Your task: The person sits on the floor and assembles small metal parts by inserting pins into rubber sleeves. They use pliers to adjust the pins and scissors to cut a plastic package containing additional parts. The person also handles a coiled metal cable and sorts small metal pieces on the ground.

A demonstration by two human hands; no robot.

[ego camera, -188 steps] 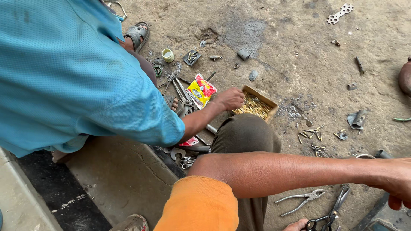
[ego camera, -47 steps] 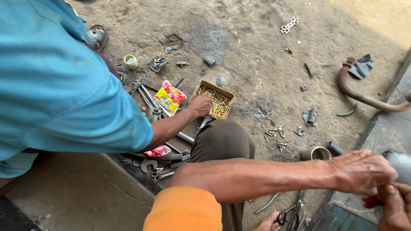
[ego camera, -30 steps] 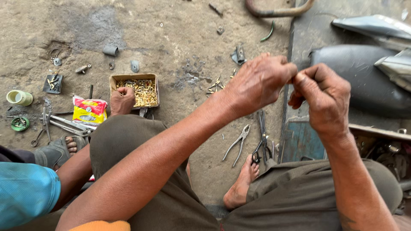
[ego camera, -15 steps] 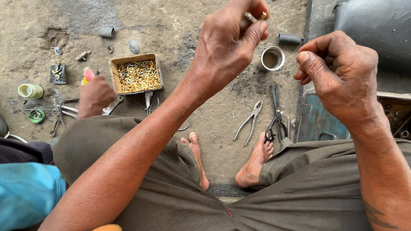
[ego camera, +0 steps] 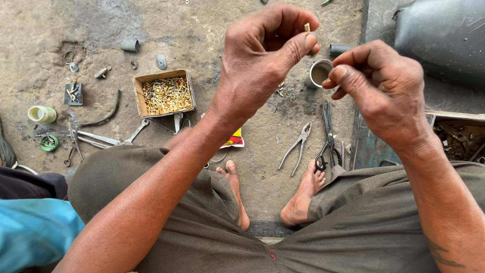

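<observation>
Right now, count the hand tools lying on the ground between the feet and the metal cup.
2: silver pliers left of black-handled scissors, both just ahead of the right foot. More tools lie far left by the cardboard box; some may be hidden.

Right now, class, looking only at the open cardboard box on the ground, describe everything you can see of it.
The cardboard box is small, shallow and rectangular, of plain brown card, with no lid and worn, slightly bent walls. It sits flat on the dusty ground, turned a little askew, left of the left hand. It is filled with a loose heap of small brass-coloured metal pieces, too small to identify. Metal hand tools lie just below it; whether they touch it is unclear. No hand touches it.
</observation>
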